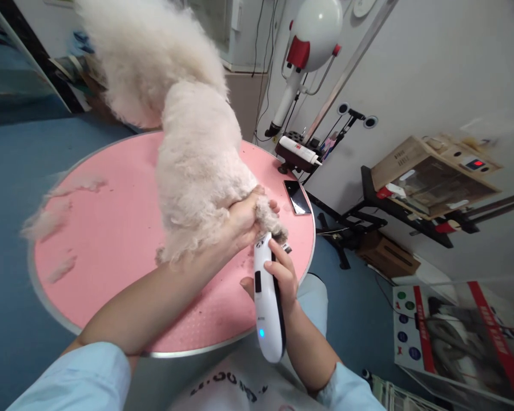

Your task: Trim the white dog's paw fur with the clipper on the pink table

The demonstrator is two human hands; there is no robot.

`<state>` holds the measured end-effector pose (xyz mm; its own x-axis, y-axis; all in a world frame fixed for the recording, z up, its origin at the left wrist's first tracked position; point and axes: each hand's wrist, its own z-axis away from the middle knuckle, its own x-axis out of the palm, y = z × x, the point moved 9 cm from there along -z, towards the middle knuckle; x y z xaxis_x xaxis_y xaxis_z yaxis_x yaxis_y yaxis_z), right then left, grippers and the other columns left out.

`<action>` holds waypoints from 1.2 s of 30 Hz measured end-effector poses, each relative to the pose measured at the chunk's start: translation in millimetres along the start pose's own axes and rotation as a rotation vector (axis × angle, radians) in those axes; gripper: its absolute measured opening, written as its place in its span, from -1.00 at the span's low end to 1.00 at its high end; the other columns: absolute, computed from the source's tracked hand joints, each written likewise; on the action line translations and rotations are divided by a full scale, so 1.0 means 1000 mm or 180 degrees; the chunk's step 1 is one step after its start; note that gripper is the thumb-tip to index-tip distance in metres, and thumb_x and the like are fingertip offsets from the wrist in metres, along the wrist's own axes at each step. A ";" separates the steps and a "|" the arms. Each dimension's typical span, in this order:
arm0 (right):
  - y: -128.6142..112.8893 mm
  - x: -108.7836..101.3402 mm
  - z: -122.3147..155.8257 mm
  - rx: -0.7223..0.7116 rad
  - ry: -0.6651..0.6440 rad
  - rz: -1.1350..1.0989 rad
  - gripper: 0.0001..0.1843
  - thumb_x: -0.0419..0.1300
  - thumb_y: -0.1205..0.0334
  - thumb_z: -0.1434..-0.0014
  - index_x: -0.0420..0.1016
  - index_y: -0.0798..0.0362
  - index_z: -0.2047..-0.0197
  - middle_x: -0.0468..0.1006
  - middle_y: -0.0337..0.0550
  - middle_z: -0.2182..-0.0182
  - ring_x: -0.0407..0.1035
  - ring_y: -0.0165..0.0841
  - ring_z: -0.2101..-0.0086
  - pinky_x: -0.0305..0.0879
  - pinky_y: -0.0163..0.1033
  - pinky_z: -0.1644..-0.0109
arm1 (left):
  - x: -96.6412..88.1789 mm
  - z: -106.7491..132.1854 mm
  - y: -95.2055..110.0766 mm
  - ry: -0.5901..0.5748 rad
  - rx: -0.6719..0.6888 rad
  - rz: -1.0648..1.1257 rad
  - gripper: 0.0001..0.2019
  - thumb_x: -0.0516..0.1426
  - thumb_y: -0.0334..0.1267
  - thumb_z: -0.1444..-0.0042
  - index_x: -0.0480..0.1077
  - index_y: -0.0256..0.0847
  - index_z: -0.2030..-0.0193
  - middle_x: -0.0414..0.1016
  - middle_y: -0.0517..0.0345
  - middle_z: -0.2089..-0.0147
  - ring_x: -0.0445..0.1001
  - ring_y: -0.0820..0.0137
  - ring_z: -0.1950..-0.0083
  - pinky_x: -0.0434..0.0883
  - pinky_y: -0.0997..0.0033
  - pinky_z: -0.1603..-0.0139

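Right hand (285, 277) on white clipper (269, 308), left hand (243, 218) on dog's leg (264, 212).

Right hand is closed round the clipper body, thumb apart on the left side; left hand is curled around the leg, fingers showing past its far side. Key relation: paw (279, 233) sits just right of the left hand and just beyond the right hand's fingers, clipper's front end right beside it (blade contact hidden, can't tell). Clipper's long axis points away from the wearer; the leg slants rightward and back toward the wearer, so the two lines meet at the paw. Left hand is nearer the leg, touching it. Dog (199, 154) stands beyond the left hand on the pink table (124, 228); phone (297, 197) lies beyond both hands, to the right.
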<state>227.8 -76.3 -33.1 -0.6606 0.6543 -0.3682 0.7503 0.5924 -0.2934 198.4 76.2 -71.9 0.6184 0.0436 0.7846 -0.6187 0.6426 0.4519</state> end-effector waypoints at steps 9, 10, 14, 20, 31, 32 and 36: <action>0.014 -0.014 -0.007 0.0530 0.0207 -0.0075 -0.45 0.33 0.10 -0.11 0.19 -0.02 -0.07 0.45 0.10 -0.07 0.47 -0.09 -0.03 0.55 0.09 0.06 | 0.002 0.003 0.002 0.0014 0.0070 -0.0219 -0.75 0.10 -0.21 -0.21 0.29 -0.26 0.47 0.38 0.16 0.55 0.38 0.49 0.55 0.41 0.49 0.48; 0.014 -0.013 -0.009 0.0586 0.0174 -0.0122 -0.46 0.33 0.11 -0.11 0.19 -0.02 -0.06 0.46 0.09 -0.06 0.47 -0.09 -0.03 0.54 0.09 0.04 | 0.003 0.004 0.002 0.0004 0.0069 -0.0228 -0.74 0.10 -0.21 -0.21 0.29 -0.27 0.47 0.38 0.15 0.55 0.38 0.49 0.55 0.42 0.49 0.47; 0.017 -0.016 -0.012 0.0893 0.0275 -0.0261 -0.49 0.33 0.18 -0.11 0.18 -0.04 -0.04 0.44 0.06 -0.04 0.44 -0.10 -0.04 0.48 0.13 -0.03 | 0.001 0.003 0.004 0.0034 0.0143 -0.0243 -0.74 0.09 -0.24 -0.21 0.30 -0.29 0.49 0.38 0.14 0.56 0.37 0.50 0.55 0.42 0.50 0.47; 0.017 -0.017 -0.018 0.0989 0.0066 -0.0462 -0.58 0.25 0.09 -0.17 0.16 -0.09 -0.02 0.47 0.01 0.01 0.46 -0.10 -0.01 0.47 0.15 0.00 | 0.004 0.005 0.002 -0.0037 0.0092 -0.0189 -0.78 0.13 -0.29 -0.17 0.29 -0.28 0.48 0.37 0.16 0.55 0.37 0.49 0.54 0.42 0.48 0.45; 0.024 -0.023 -0.016 0.0897 0.0082 -0.0865 -0.59 0.22 0.15 -0.19 0.16 -0.06 -0.04 0.48 0.05 -0.02 0.47 -0.16 -0.01 0.48 0.05 -0.01 | 0.005 0.002 -0.003 -0.0139 -0.0114 -0.0191 -0.74 0.08 -0.30 -0.20 0.27 -0.28 0.52 0.32 0.20 0.58 0.36 0.49 0.55 0.38 0.50 0.48; 0.029 -0.025 -0.016 0.1054 0.0131 -0.0811 -0.60 0.22 0.18 -0.19 0.16 -0.06 -0.04 0.46 0.07 -0.06 0.45 -0.15 -0.04 0.45 0.08 -0.05 | 0.005 0.003 -0.001 -0.0140 -0.0062 -0.0179 -0.74 0.08 -0.32 -0.20 0.26 -0.28 0.52 0.32 0.21 0.59 0.36 0.50 0.55 0.38 0.51 0.47; 0.033 -0.010 -0.018 0.1092 -0.0404 -0.1217 -0.62 0.21 0.04 -0.20 0.20 -0.06 0.00 0.48 0.11 -0.08 0.44 -0.09 -0.08 0.46 0.09 -0.03 | 0.005 0.006 0.005 -0.0075 0.0037 -0.0139 -0.79 0.09 -0.39 -0.18 0.25 -0.27 0.49 0.29 0.28 0.60 0.32 0.56 0.59 0.36 0.56 0.50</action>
<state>258.8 -55.4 -23.0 -0.8963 0.3470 -0.2762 0.4360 0.5757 -0.6917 195.1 75.3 -63.3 0.6335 -0.0023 0.7737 -0.5971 0.6345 0.4908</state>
